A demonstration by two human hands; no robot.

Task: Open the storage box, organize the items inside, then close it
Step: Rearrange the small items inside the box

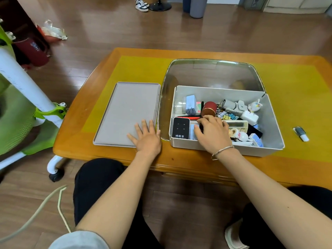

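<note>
Grey plastic storage box (273, 126) sits open near the table's (75, 141) front edge, right of centre, crowded with small items. Your right hand (212, 134) reaches into its front-left part, fingers curled over something there; whether they pinch it cannot be told. The red cylinder (209, 108) stands just behind those fingertips. Your left hand (146, 139) lies flat, fingers spread, on the lid's (125, 112) near right corner, beside the box.

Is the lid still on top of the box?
No, the lid lies flat on the table left of the open storage box, with the left hand resting on it.
</note>
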